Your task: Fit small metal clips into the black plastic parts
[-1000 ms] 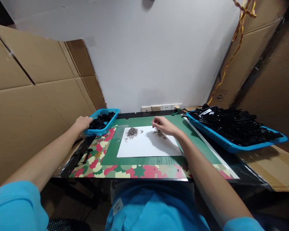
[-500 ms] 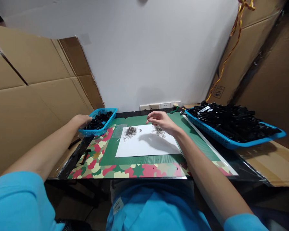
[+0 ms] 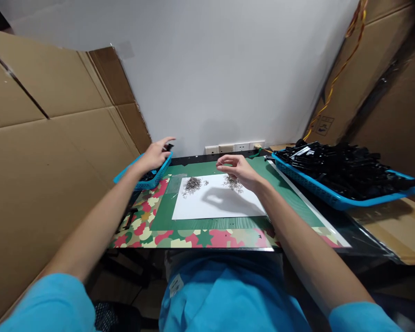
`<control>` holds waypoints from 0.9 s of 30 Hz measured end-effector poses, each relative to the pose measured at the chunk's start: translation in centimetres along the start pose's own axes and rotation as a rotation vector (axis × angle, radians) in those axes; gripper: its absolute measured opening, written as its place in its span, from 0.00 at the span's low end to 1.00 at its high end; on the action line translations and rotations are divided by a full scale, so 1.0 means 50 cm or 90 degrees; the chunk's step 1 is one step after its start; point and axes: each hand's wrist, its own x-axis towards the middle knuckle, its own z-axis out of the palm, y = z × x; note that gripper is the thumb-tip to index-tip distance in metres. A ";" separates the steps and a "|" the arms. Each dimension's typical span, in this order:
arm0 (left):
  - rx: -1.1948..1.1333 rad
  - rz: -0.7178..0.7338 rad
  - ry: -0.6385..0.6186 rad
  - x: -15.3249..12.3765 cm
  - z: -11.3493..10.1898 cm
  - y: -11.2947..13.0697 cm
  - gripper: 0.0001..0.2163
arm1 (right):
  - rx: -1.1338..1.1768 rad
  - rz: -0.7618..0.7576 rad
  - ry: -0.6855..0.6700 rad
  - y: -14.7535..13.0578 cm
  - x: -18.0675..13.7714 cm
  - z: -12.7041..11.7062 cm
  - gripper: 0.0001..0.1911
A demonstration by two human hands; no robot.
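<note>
My left hand [image 3: 154,156] is raised over the small blue basket [image 3: 136,185], its fingers bent round a small black part [image 3: 168,147] whose exact kind I cannot make out. More black pieces lie in that basket, partly covered by my hand and wrist. Above the white sheet [image 3: 210,207], my right hand [image 3: 241,171] has thumb and fingertips pinched together. Whatever is between those tips is too small to name. Two piles of tiny metal pieces rest on the sheet: a left pile [image 3: 193,185] and a right pile [image 3: 234,185], partly hidden behind my right hand.
A large blue basket [image 3: 309,190] heaped with black parts stands at the right. A black T-shaped piece [image 3: 130,216] lies on the patterned mat's left side. Beside the sheet is a clear plastic bag [image 3: 175,183]. Cardboard panels flank both sides, and wall sockets [image 3: 226,148] line the back.
My left hand has come up out of the small basket and moved right, with a black part now in its fingers. The right hand keeps its pinch over the sheet. The view has shifted slightly.
</note>
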 end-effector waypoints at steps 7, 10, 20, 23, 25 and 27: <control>-0.565 0.016 -0.135 -0.093 0.260 0.083 0.25 | -0.010 0.003 0.001 0.008 -0.005 0.014 0.18; -0.595 -0.027 -0.116 -0.105 0.293 0.066 0.26 | -0.022 0.016 0.021 0.015 -0.003 0.018 0.20; -0.702 -0.192 -0.046 -0.126 0.347 0.013 0.26 | -0.093 0.034 0.029 0.028 -0.003 0.030 0.20; -0.702 -0.217 -0.055 -0.128 0.357 0.009 0.25 | -0.101 0.053 0.006 0.031 -0.004 0.031 0.19; -0.707 -0.202 -0.057 -0.128 0.355 0.012 0.25 | -0.098 0.066 -0.007 0.034 -0.004 0.034 0.19; -0.716 -0.173 -0.058 -0.130 0.348 0.019 0.24 | -0.090 0.074 -0.015 0.035 -0.003 0.036 0.19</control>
